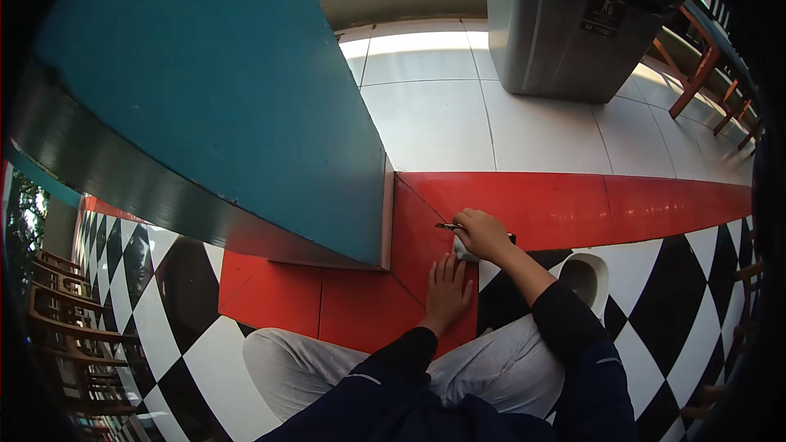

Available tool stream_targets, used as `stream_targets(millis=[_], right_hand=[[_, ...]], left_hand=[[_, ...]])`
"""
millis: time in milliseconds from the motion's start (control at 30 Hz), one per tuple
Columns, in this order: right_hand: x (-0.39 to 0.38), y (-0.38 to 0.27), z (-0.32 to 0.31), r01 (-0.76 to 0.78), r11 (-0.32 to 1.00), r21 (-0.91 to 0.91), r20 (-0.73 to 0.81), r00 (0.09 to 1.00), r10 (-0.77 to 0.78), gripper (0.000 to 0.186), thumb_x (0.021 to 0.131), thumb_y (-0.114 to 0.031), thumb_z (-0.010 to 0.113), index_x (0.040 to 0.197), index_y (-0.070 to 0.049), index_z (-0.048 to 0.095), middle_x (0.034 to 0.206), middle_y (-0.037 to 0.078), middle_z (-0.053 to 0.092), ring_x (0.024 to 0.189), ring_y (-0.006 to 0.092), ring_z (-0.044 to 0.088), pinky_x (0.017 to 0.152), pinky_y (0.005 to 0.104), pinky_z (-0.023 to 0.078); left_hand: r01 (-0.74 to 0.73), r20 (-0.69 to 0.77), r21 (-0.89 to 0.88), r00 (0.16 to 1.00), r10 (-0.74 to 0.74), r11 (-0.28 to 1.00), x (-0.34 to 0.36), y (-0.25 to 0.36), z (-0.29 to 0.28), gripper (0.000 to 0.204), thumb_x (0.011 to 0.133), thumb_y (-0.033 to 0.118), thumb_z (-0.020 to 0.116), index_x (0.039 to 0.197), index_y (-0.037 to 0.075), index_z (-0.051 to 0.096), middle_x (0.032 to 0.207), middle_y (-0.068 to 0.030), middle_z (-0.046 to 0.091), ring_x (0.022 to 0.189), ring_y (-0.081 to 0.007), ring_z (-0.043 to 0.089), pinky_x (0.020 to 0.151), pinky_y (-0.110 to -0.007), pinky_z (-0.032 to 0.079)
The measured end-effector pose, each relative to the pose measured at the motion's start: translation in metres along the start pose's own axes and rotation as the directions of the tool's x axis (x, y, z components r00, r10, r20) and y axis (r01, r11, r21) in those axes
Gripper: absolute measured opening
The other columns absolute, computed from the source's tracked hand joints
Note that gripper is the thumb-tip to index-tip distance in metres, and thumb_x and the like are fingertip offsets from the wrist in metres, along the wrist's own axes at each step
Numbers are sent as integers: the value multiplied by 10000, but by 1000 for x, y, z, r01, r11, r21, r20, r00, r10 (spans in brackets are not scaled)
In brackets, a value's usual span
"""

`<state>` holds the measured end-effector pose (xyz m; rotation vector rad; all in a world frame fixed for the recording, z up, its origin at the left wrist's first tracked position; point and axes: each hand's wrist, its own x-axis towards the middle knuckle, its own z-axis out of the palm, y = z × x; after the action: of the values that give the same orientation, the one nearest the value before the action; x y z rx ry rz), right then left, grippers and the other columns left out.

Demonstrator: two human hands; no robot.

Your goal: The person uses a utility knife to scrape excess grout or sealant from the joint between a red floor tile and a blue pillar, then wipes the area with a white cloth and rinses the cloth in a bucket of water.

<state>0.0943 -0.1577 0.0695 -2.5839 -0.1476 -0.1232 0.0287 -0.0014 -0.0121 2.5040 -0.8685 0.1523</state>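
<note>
My right hand [483, 233] is closed around a small thin tool [445, 227] whose dark, brassy-looking tip sticks out to the left over the red tiles. Most of that tool is hidden by the fingers, so its kind is unclear. Just below the right hand is a small whitish thing [464, 250], perhaps a cloth, partly covered. My left hand [448, 288] lies flat on the red tile ledge [360, 299], its fingers stretched out and pointing toward the whitish thing. A small dark object [512, 239] shows behind the right wrist.
To the left rises a large teal pillar [246, 98], its base meeting the red tiles. A white tub [602, 278] stands on the black-and-white checkered floor by my right forearm. Beyond the ledge, a grey bin [553, 41] stands on white tiles. Wooden chairs [61, 303] line the far left.
</note>
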Motion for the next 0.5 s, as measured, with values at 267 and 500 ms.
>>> stream_targets(millis=[267,500], right_hand=[[76,18,62,171,985,-24,48,984,-170,124,819,-158,586,937,-119,586,913,45,575,844,261,589,662,402,507],[124,26,82,148,981,-127,-154,974,-167,122,820,-127,564,924,-121,627,898,40,566,812,246,580,633,381,513]], left_hand=[[66,106,25,992,-68,998,5,2,-6,495,834,326,552,1262,82,497,1378,-152,364,1338,-283,279,1089,-471,204],[62,136,61,988,-69,996,9,7,-7,497,843,338,534,1277,99,499,1408,-138,347,1349,-268,266,1087,-469,192]])
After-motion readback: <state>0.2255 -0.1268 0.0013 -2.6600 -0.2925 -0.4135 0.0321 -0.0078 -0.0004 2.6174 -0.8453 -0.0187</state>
